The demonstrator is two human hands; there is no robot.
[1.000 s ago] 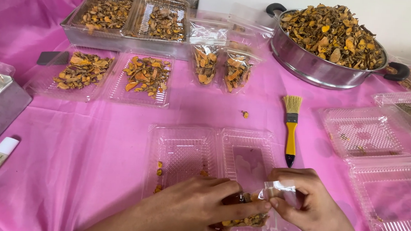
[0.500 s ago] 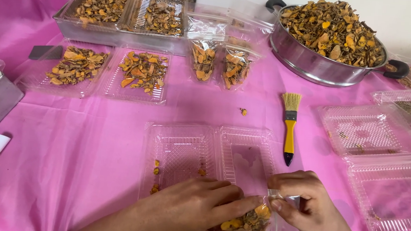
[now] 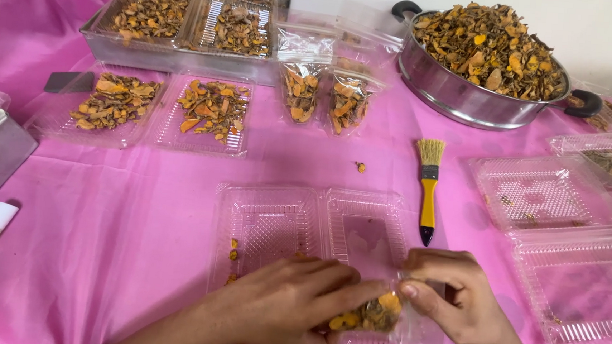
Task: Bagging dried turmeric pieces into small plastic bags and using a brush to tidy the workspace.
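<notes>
Both hands (image 3: 383, 299) pinch a clear pouch (image 3: 375, 317) of orange dried slices

Pink cloth-covered table (image 3: 131, 203), pale wall (image 3: 610, 35) behind, soft daylight

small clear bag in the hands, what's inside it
Inside the small clear bag are dried yellow-orange pieces. The left hand covers its left part and the right hand pinches its top corner, so how full it is cannot be seen.
</notes>
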